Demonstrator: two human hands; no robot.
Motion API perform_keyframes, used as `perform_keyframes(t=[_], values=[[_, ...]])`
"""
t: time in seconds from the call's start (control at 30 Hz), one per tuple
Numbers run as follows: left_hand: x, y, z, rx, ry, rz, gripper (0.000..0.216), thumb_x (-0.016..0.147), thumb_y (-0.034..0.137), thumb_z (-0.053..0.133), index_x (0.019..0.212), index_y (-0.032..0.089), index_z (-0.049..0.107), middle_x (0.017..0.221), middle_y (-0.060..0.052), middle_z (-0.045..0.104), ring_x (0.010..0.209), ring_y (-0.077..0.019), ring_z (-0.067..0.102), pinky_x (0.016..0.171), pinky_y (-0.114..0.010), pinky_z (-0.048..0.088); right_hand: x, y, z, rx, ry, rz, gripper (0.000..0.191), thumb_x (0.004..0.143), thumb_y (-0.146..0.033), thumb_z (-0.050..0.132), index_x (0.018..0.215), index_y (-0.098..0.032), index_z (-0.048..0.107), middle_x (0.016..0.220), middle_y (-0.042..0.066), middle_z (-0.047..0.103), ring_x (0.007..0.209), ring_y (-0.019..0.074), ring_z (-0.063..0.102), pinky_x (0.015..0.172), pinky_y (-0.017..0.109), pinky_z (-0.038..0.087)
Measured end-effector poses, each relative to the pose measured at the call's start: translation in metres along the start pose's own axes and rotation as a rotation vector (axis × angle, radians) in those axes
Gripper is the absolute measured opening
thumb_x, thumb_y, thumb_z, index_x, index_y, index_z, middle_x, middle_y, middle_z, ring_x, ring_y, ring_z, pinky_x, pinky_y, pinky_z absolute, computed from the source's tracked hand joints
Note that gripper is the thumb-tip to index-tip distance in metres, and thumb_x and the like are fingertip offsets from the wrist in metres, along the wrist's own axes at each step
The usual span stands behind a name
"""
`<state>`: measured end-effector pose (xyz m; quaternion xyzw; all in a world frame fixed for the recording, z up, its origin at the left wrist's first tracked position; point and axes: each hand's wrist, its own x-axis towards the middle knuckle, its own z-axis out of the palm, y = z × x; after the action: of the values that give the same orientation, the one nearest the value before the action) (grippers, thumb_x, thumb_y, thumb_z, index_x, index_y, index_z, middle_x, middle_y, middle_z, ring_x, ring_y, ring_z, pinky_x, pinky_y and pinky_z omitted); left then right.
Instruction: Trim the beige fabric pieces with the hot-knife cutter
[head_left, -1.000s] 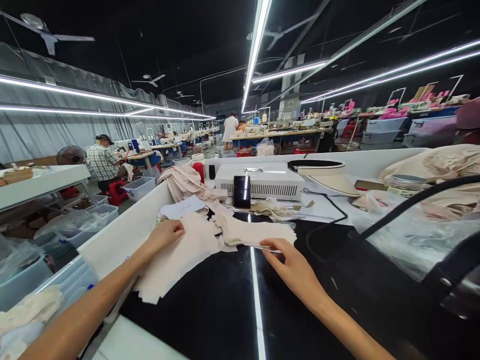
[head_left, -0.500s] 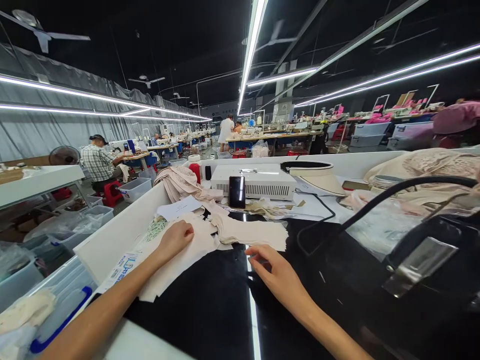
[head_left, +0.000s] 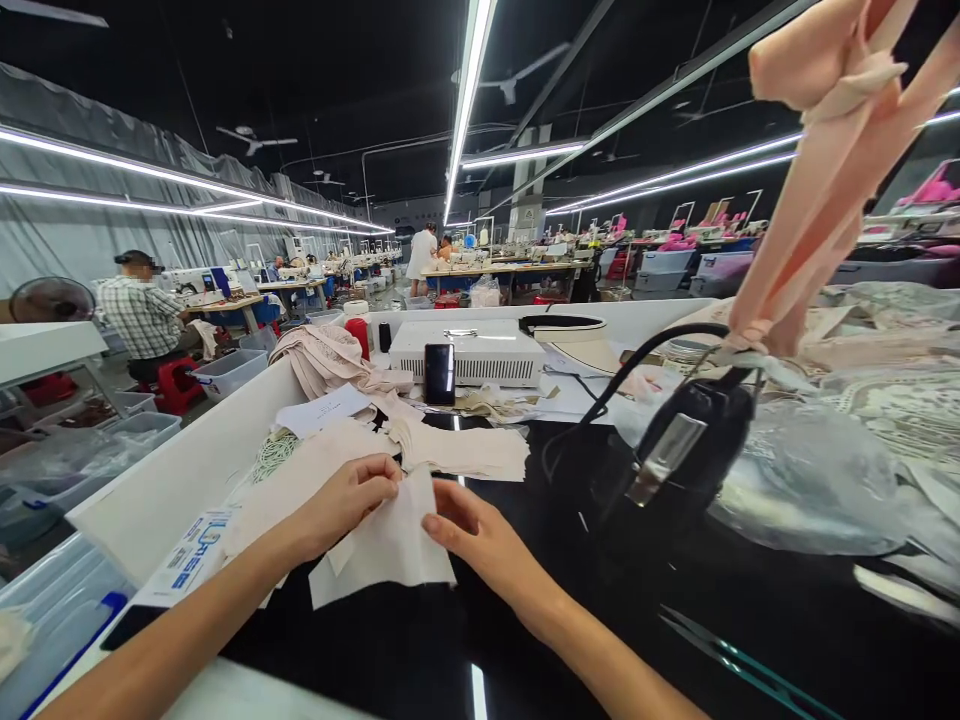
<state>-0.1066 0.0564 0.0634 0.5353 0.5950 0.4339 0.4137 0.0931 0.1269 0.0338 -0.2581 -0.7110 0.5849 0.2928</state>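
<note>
My left hand (head_left: 352,497) pinches the upper edge of a pale cream fabric piece (head_left: 390,550), which hangs just over the black tabletop (head_left: 420,660). At the piece's right edge is my right hand (head_left: 480,540), thumb and fingers closed on the cloth. Behind my hands lies a stack of cream cut pieces (head_left: 469,452). More cream fabric (head_left: 300,475) spreads out to the left, beside a bundle of pale green cord or elastic (head_left: 274,455).
A black machine head (head_left: 690,440) with pink cloth strips (head_left: 817,190) tied on it stands at right. Teal tweezers (head_left: 742,665) lie near front right. Behind are a phone (head_left: 439,374), a white box (head_left: 469,350) and a visor (head_left: 574,345). Plastic-wrapped fabric (head_left: 817,490) lies far right.
My left hand has lifted a cream piece from the left pile and brought it rightward. My right hand has moved in to grip its edge. The view has swung right, showing the machine and tweezers.
</note>
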Motion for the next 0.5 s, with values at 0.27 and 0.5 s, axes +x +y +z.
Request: perform_keyframes(t=[0.27, 0.5], values=[[-0.004, 0.004, 0.022, -0.098, -0.040, -0.078, 0.043, 0.079, 0.061, 0.065, 0.084, 0.020, 0.053, 0.072, 0.004, 0.051, 0.063, -0.0123, 0.045, 0.057, -0.023, 0.037, -0.017, -0.003, 0.012, 0.266, -0.127, 0.151, 0.055, 0.069, -0.067, 0.084, 0.092, -0.018, 0.075, 0.085, 0.003, 0.073, 0.078, 0.0179, 0.064, 0.072, 0.029, 0.050], [-0.006, 0.004, 0.022, -0.054, -0.031, -0.070, 0.059, 0.073, 0.075, 0.071, 0.078, 0.017, 0.059, 0.071, 0.003, 0.052, 0.065, -0.0127, 0.043, 0.057, -0.023, 0.034, -0.020, -0.003, 0.015, 0.253, -0.165, 0.288, 0.056, 0.063, -0.063, 0.088, 0.089, -0.017, 0.067, 0.069, -0.004, 0.057, 0.058, 0.0086, 0.044, 0.052, 0.022, 0.035]])
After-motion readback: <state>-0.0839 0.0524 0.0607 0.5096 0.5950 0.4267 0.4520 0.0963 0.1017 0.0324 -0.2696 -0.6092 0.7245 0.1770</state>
